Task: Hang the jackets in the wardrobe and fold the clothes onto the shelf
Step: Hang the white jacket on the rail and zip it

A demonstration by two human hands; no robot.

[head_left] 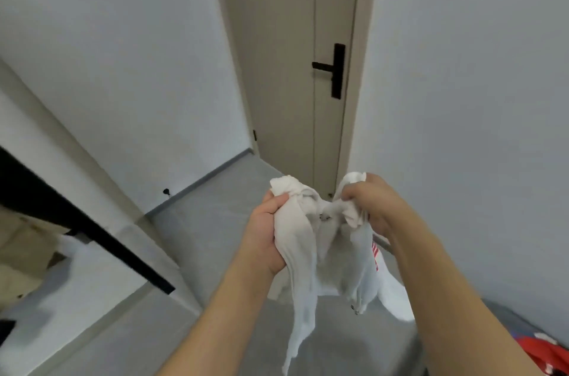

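A white garment (331, 258) with a red printed patch on one side hangs bunched in front of me, above the grey floor. My left hand (266, 234) grips its upper left part, with cloth sticking out above the fingers. My right hand (374, 206) grips the upper right part the same way. The lower ends of the garment dangle loose below both hands. At the left edge a beige jacket (21, 255) hangs inside the wardrobe (92, 237), partly hidden behind its black frame.
A closed beige door (295, 67) with a black handle (334, 70) stands straight ahead. White walls run on both sides of the narrow grey floor (215, 200). Red clothing (545, 354) lies at the bottom right corner.
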